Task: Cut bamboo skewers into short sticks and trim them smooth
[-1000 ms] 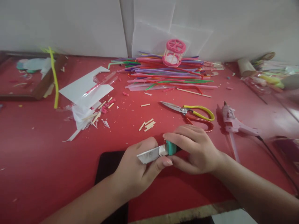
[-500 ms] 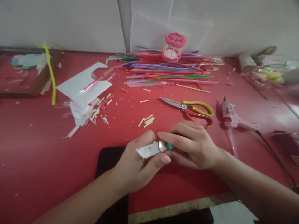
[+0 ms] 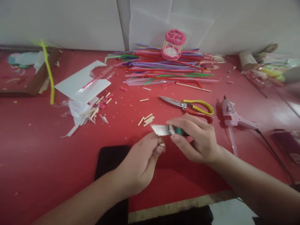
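Nearest me, my left hand (image 3: 140, 159) is curled above the black mat (image 3: 109, 159), fingertips pinched together; I cannot tell whether anything lies between them. Just beyond, my right hand (image 3: 199, 140) is clenched around the utility knife (image 3: 164, 129), its blade pointing left above the tabletop (image 3: 47, 150). Farther back lie cut sticks (image 3: 146, 120), scissors (image 3: 189, 107) and a glue gun (image 3: 231, 117). Farthest, by the wall, are the straws (image 3: 164, 70) and a pink cage (image 3: 173, 43).

You have one utility knife (image 3: 161, 129), one pair of scissors (image 3: 185, 105), one glue gun (image 3: 231, 117), one pink straw cage (image 3: 173, 43), one black mat (image 3: 109, 160) and one heap of straws (image 3: 161, 71)
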Motion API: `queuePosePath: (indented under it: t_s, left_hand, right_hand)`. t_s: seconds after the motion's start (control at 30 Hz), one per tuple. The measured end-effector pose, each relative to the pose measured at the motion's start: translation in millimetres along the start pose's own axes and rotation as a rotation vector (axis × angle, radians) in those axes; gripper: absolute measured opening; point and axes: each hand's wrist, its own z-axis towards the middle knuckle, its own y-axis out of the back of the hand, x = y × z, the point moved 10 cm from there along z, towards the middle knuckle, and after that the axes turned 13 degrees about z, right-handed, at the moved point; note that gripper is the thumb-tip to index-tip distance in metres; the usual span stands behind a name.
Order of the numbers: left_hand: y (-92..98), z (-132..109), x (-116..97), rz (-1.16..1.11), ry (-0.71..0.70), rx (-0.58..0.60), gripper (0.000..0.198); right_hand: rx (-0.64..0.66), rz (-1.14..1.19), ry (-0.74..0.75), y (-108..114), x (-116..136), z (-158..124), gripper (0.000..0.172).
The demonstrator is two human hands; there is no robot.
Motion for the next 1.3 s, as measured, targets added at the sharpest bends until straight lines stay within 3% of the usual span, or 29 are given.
queuePosePath:
  t_s: [0.27, 0.6, 0.9, 1.3]
  left_hand:
    - [11.2, -2.5, 16.3, -0.145, 0.067, -0.118, 0.021]
    - [17.2, 4.9, 1.2, -0.084, -0.015, -0.116, 0.017]
    - [18.3, 4.6, 6.5, -0.139, 0.039, -0.116, 0.023]
    - [18.7, 4.4, 4.0, -0.11, 0.011, -0.125, 0.024]
  right_hand:
    - [0.055, 0.019, 0.028, -10.3, 8.6, -1.2, 0.021]
    - [0.038, 0.024, 0.056, -10.5, 16.6, -0.6, 0.021]
    - [0.018, -0.04, 0.073, -5.9, 18.8, -1.6, 0.021]
    - [0.009, -0.051, 0.073, -3.9, 19.6, -1.3, 0.023]
